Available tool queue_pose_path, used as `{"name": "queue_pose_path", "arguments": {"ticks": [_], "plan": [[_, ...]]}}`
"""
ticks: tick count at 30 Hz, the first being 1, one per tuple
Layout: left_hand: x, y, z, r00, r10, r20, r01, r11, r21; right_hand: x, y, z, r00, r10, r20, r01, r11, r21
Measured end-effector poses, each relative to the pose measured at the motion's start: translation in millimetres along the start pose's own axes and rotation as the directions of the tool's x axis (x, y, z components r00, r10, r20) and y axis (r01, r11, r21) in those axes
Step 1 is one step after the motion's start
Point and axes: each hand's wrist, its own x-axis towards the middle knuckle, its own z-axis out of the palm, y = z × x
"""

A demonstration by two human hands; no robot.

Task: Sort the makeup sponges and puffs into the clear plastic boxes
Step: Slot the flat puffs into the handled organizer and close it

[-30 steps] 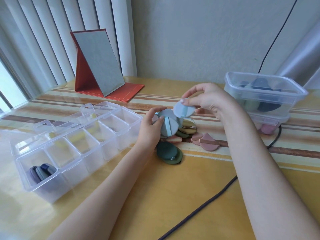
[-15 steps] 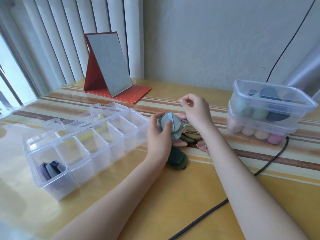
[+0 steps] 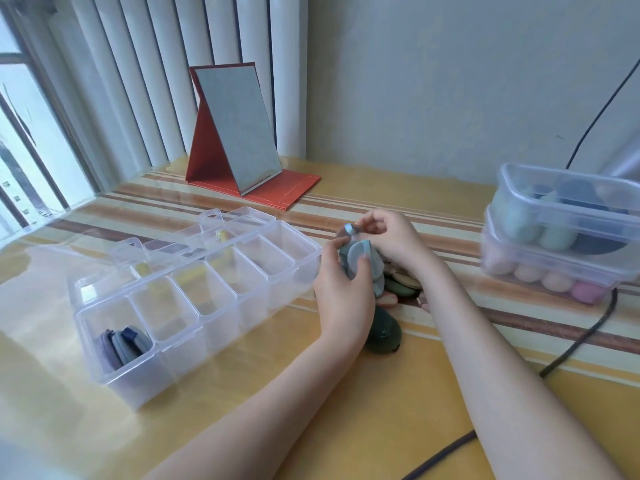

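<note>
Since a second ago, right hand (image 3: 391,237) has brought its light-blue puff (image 3: 349,229), pinched, onto the blue puff stack (image 3: 360,263) gripped by left hand (image 3: 341,292), 3 o'clock of the compartment box (image 3: 194,299); risk: overfilled grip fans, spilling puffs.
</note>
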Motion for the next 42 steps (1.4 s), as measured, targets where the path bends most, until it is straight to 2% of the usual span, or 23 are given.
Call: {"name": "queue_pose_path", "arguments": {"ticks": [3, 7, 11, 12, 14, 16, 18, 20, 22, 25, 27, 29, 33, 36, 39, 41, 42], "plan": [[-3.0, 2.4, 1.0, 1.0, -0.001, 0.027, 0.001, 1.0, -0.018, 0.2, 3.6, -10.1, 0.998, 0.048, -0.027, -0.041, 0.975, 0.22], [-2.5, 2.2, 0.5, 1.0, -0.005, 0.004, 0.006, 1.0, -0.02, 1.6, 4.0, -19.1, 0.988, 0.128, -0.085, -0.09, 0.93, 0.357], [-3.1, 4.9, -0.4, 1.0, -0.002, -0.01, 0.002, 0.999, -0.039, -3.1, 1.1, -29.8, 0.973, 0.146, 0.178, -0.17, 0.978, 0.124], [-3.7, 6.5, -0.3, 1.0, -0.007, -0.005, 0.007, 0.999, -0.05, -3.9, 0.7, -31.7, 0.968, 0.143, 0.206, -0.164, 0.983, 0.087], [-4.1, 7.9, -0.6, 1.0, -0.001, -0.013, 0.0, 0.999, -0.047, -5.4, -1.1, -37.7, 0.976, 0.138, 0.166, -0.155, 0.983, 0.094], [-2.2, 4.7, -0.8, 0.999, 0.018, -0.034, -0.019, 0.999, -0.03, -7.7, -4.5, -47.4, 0.987, 0.147, 0.06, -0.152, 0.985, 0.078], [-0.6, 1.4, -0.8, 0.998, 0.043, -0.055, -0.044, 0.999, -0.021, -10.4, -7.7, -58.4, 0.986, 0.166, -0.017, -0.167, 0.983, -0.074], [-0.4, 2.7, -1.4, 0.991, 0.112, -0.069, -0.113, 0.993, -0.018, -13.7, -9.3, -65.8, 0.974, 0.227, 0.006, -0.22, 0.951, -0.218], [-1.8, 11.7, -4.5, 0.966, 0.25, -0.07, -0.252, 0.968, -0.009, -17.2, -11.4, -67.0, 0.948, 0.309, 0.074, -0.277, 0.917, -0.287], [4.4, 26.1, -14.6, 0.913, 0.383, -0.139, -0.383, 0.923, 0.031, -17.1, -13.5, -61.5, 0.956, 0.286, 0.073, -0.249, 0.915, -0.317], [12.9, 31.3, -23.4, 0.901, 0.385, -0.201, -0.387, 0.922, 0.03, -14.5, -15.6, -57.9, 0.97, 0.242, 0.036, -0.212, 0.903, -0.373], [21.2, 33.0, -30.9, 0.911, 0.338, -0.235, -0.343, 0.939, 0.017, -13.5, -19.7, -55.0, 0.97, 0.235, 0.059, -0.191, 0.89, -0.415], [27.0, 32.6, -34.7, 0.924, 0.289, -0.252, -0.294, 0.956, 0.017, -21.3, -37.1, -45.3, 0.94, 0.225, 0.258, -0.104, 0.906, -0.411], [27.2, 32.1, -34.1, 0.923, 0.29, -0.254, -0.296, 0.955, 0.013, -24.7, -47.0, -27.3, 0.929, 0.147, 0.341, -0.004, 0.922, -0.387], [28.8, 31.1, -34.7, 0.928, 0.275, -0.251, -0.287, 0.958, -0.012, -26.5, -49.3, -8.5, 0.861, 0.13, 0.492, 0.069, 0.928, -0.367], [29.4, 30.6, -34.6, 0.938, 0.255, -0.236, -0.273, 0.961, -0.044, -28.7, -48.6, -3.8, 0.835, 0.137, 0.532, 0.079, 0.928, -0.363], [30.1, 30.2, -34.5, 0.944, 0.244, -0.222, -0.264, 0.963, -0.062, -28.4, -48.6, -3.5, 0.853, 0.119, 0.508, 0.084, 0.93, -0.359]]}}
